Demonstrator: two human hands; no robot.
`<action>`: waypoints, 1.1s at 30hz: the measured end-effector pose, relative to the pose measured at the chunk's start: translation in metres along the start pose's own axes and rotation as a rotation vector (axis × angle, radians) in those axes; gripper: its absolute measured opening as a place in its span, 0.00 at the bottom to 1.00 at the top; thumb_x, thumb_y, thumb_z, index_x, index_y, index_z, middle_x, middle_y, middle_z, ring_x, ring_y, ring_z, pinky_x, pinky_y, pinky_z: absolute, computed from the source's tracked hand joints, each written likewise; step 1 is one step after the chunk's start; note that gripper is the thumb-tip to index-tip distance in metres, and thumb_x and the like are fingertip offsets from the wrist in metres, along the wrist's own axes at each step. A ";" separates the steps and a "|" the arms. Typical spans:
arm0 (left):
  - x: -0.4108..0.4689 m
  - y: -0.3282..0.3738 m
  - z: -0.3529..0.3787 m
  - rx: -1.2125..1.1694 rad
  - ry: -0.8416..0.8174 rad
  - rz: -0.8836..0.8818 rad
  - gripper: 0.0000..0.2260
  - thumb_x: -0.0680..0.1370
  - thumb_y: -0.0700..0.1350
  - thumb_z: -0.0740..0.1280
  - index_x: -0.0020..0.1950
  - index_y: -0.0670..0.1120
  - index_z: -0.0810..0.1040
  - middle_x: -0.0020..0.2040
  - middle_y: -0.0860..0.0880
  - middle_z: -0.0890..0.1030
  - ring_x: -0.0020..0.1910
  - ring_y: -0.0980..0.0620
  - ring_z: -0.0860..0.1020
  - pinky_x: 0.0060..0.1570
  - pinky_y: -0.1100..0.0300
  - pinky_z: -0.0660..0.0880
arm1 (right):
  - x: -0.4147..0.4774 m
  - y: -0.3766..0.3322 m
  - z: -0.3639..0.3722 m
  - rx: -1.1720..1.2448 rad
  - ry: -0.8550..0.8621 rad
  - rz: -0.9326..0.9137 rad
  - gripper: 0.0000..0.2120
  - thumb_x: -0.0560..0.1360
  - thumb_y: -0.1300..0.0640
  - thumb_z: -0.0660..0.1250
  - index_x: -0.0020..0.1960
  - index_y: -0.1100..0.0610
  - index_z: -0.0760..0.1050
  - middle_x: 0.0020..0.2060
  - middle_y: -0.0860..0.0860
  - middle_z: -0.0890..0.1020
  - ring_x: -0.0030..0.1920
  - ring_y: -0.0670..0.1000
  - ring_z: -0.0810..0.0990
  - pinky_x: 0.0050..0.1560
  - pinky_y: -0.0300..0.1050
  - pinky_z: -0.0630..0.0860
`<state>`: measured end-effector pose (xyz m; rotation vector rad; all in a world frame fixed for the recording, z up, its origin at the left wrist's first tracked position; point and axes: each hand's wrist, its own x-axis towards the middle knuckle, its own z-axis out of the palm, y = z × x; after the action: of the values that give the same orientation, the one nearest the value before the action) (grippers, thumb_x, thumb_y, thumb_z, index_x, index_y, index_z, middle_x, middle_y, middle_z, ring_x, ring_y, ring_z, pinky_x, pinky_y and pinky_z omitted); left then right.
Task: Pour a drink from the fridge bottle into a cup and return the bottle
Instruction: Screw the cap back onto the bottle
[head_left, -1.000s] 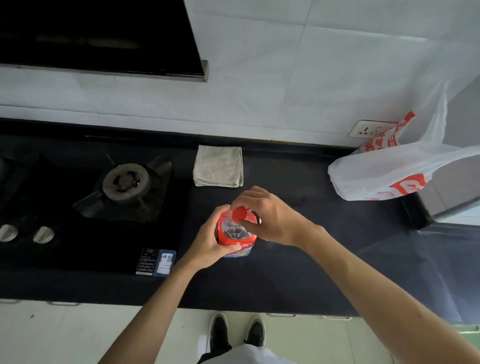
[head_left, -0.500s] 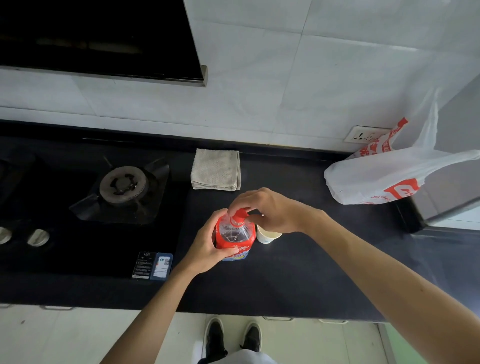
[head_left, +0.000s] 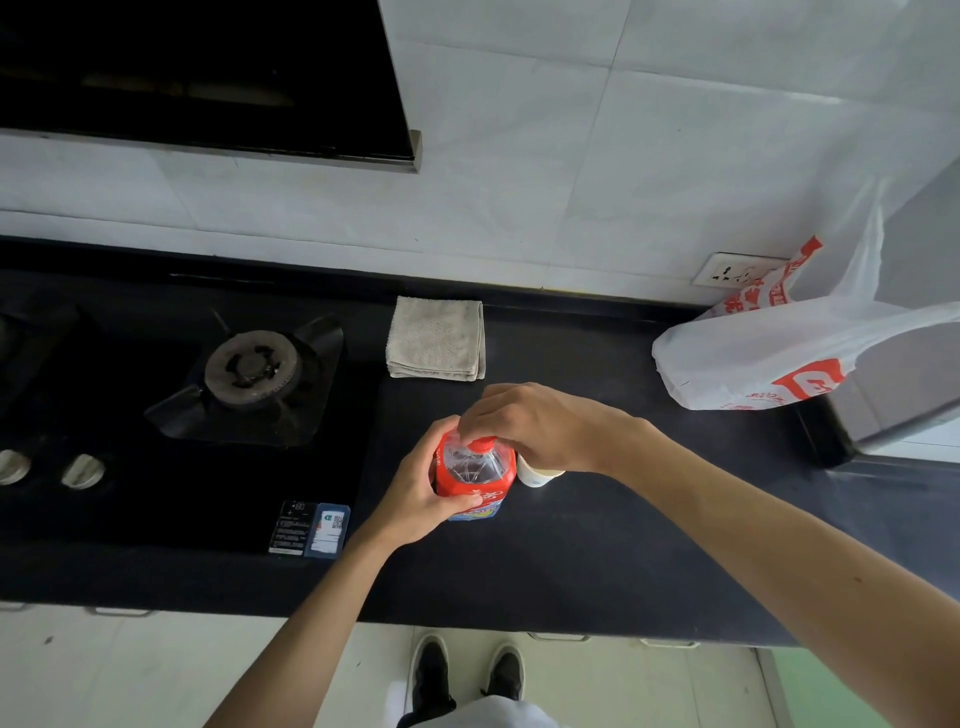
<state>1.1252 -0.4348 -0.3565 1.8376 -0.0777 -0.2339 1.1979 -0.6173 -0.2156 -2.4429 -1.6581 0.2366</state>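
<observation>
Head view showed the bottle (head_left: 475, 470) standing on the dark counter (head_left: 571, 545), left hand (head_left: 415, 493) wrapped round its red label, right hand (head_left: 535, 426) pinching the cap (head_left: 480, 444). A cap-twisting step, I judged; loosening or tightening, unclear. Next called for steady bracing below. The cup (head_left: 537, 475) just beside sat mostly hidden under the right wrist.

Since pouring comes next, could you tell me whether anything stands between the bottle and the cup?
Nothing on the counter separates them: the cup stands right beside the bottle. The red cap is still on the bottle's mouth, though, gripped by the right hand; the left hand holds the body.
</observation>
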 end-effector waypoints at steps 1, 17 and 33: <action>0.000 0.000 0.000 -0.001 0.001 -0.003 0.39 0.68 0.41 0.80 0.74 0.54 0.64 0.66 0.57 0.74 0.66 0.56 0.75 0.60 0.51 0.80 | 0.000 0.000 0.002 -0.014 0.014 0.003 0.11 0.76 0.62 0.70 0.59 0.60 0.80 0.52 0.53 0.84 0.51 0.55 0.79 0.52 0.47 0.78; -0.001 0.008 0.001 -0.036 0.002 0.027 0.37 0.69 0.37 0.79 0.70 0.60 0.65 0.64 0.58 0.74 0.65 0.58 0.75 0.56 0.63 0.78 | 0.005 -0.009 0.000 -0.250 0.059 0.293 0.29 0.78 0.32 0.51 0.60 0.54 0.73 0.47 0.51 0.80 0.47 0.53 0.79 0.43 0.46 0.73; -0.001 0.008 0.000 -0.038 -0.008 0.022 0.37 0.69 0.39 0.79 0.70 0.60 0.65 0.63 0.60 0.75 0.66 0.54 0.76 0.58 0.58 0.80 | 0.019 -0.023 0.010 -0.457 -0.002 0.356 0.23 0.82 0.42 0.56 0.38 0.58 0.73 0.29 0.49 0.74 0.29 0.52 0.73 0.35 0.46 0.73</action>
<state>1.1250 -0.4374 -0.3485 1.7974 -0.0987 -0.2258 1.1817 -0.5903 -0.2204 -3.0701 -1.3837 -0.1110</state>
